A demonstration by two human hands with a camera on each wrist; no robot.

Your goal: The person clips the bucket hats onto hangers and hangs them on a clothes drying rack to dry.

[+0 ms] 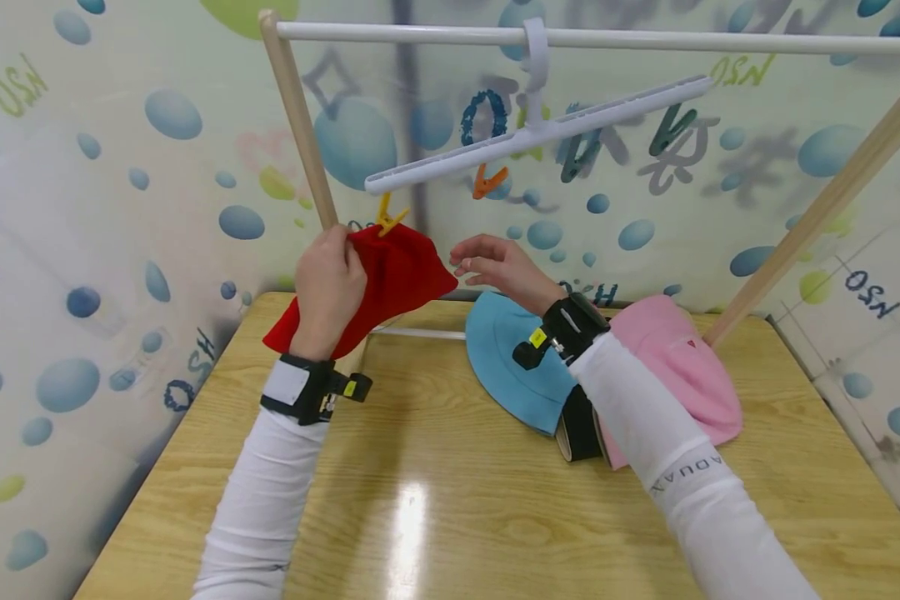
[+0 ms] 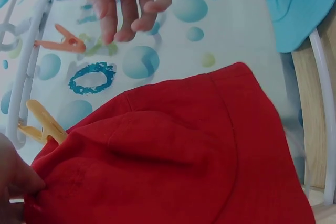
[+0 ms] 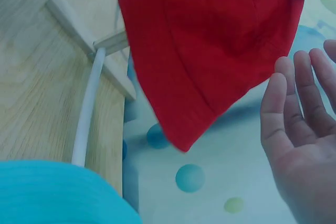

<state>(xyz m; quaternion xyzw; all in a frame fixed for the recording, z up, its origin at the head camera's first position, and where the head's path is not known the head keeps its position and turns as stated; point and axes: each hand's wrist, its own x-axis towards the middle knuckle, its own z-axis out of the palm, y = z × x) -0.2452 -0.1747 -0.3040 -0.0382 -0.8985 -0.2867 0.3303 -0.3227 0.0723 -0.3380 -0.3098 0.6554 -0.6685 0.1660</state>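
A red bucket hat (image 1: 408,271) hangs under the left end of a tilted white hanger (image 1: 457,158). A yellow clothespin (image 1: 387,220) bites the hat's crown and joins it to the hanger. My left hand (image 1: 326,287) pinches the hat's crown just left of that clothespin; the left wrist view shows the thumb on the cloth (image 2: 173,145). Off the hat's right tip, my right hand (image 1: 513,271) is in the air with relaxed fingers and nothing in them. In the right wrist view its palm (image 3: 304,171) shows bare beside the red hat (image 3: 210,40).
An orange clothespin (image 1: 489,182) and dark green clothespins (image 1: 581,158) hang along the hanger. The hanger hooks over a white rod (image 1: 420,34) between wooden posts (image 1: 300,125). On the table (image 1: 345,517) lie a blue hat (image 1: 517,358), a black item (image 1: 579,425) and a pink hat (image 1: 671,358).
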